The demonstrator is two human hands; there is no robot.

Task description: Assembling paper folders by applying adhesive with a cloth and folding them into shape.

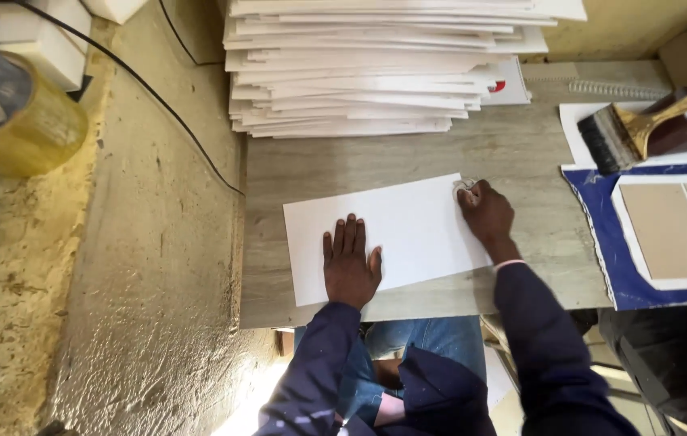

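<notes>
Left hand (350, 262) flat, fingers spread, pressing white rectangular paper sheet (408, 226) on grey wood-grain counter (513, 149). Right hand (485, 211) fisted at sheet's far right corner, gripping small pale object, unclear what.

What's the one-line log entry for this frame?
left hand: flat on white sheet | right hand: fist pressing sheet corner | table
</notes>
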